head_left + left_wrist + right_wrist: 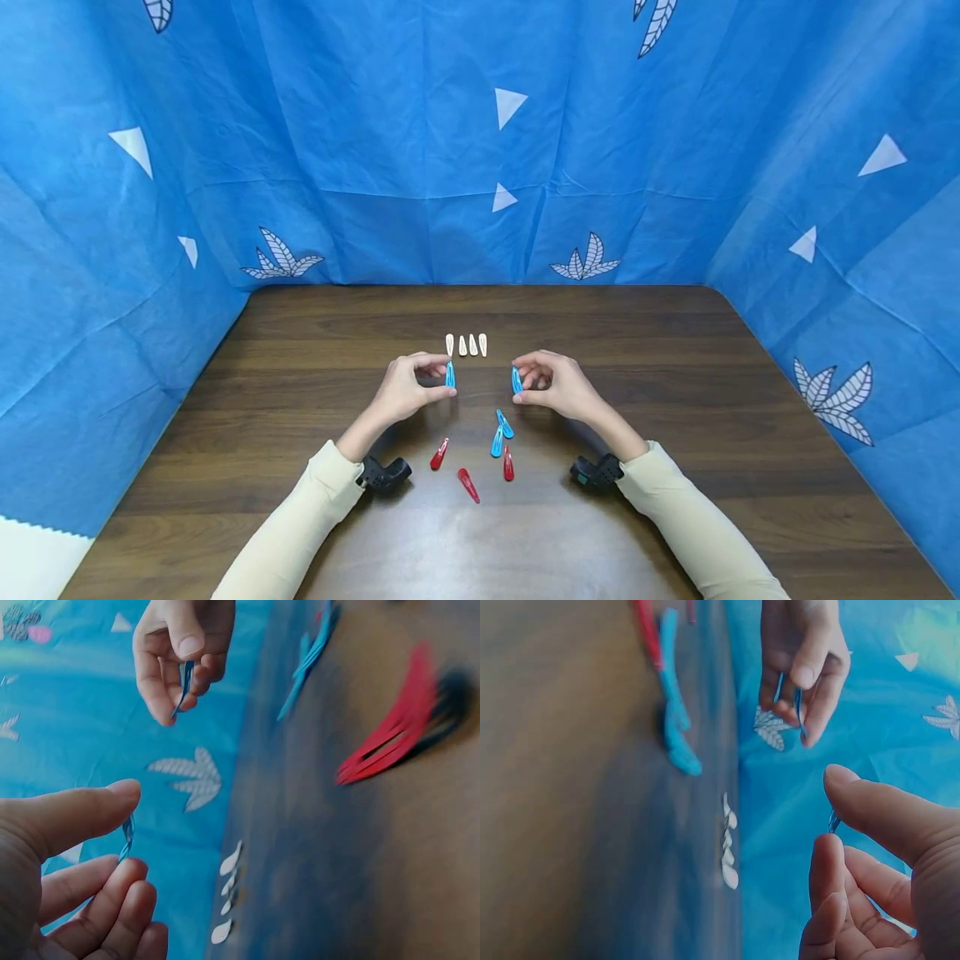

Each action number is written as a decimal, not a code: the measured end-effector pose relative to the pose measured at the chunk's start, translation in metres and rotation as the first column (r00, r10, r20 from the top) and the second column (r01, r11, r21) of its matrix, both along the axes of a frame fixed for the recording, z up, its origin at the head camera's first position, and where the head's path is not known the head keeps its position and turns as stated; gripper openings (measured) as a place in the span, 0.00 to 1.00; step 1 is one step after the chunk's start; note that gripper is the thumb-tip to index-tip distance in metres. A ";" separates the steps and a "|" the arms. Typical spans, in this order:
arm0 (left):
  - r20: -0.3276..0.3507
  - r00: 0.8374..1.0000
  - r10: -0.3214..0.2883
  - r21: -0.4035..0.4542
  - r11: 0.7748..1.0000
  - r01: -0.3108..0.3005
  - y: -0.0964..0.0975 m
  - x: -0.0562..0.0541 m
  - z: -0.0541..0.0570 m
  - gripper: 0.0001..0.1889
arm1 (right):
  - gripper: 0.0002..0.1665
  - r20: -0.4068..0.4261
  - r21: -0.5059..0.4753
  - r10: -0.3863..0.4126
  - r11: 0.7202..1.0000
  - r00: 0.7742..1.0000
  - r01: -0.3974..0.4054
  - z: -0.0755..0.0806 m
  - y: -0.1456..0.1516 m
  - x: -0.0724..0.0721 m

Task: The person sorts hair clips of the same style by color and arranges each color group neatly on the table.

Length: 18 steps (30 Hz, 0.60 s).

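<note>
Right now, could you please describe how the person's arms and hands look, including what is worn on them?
The left hand and right hand are bare, without gloves. The left sleeve and right sleeve are plain, pale cream. Beside each cuff sits a small, dark wrist device: left device, right device. No cables show.

sleeves (697, 521): cream, long | wrist cameras (387, 474): black, rounded, one per wrist
</note>
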<state>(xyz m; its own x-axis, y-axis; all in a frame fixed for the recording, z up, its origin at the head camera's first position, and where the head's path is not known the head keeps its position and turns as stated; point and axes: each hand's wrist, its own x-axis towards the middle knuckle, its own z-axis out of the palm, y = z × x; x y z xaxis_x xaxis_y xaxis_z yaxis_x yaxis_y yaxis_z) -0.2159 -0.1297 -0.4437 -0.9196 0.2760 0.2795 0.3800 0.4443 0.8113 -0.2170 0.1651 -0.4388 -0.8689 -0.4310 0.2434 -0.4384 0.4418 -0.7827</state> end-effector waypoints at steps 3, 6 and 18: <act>0.015 1.000 -0.006 0.016 1.000 0.006 0.000 -0.010 0.000 0.24 | 0.29 0.043 -0.030 0.002 1.000 0.999 -0.001 0.003 -0.018 -0.012; 0.043 0.999 -0.005 0.021 1.000 0.005 0.000 -0.018 -0.001 0.24 | 0.28 0.068 -0.031 0.014 0.999 0.998 -0.012 0.003 -0.033 -0.023; 0.077 0.997 -0.002 -0.009 1.000 0.003 -0.007 -0.036 -0.025 0.23 | 0.27 0.165 0.059 0.033 0.997 0.986 -0.043 -0.008 -0.071 -0.052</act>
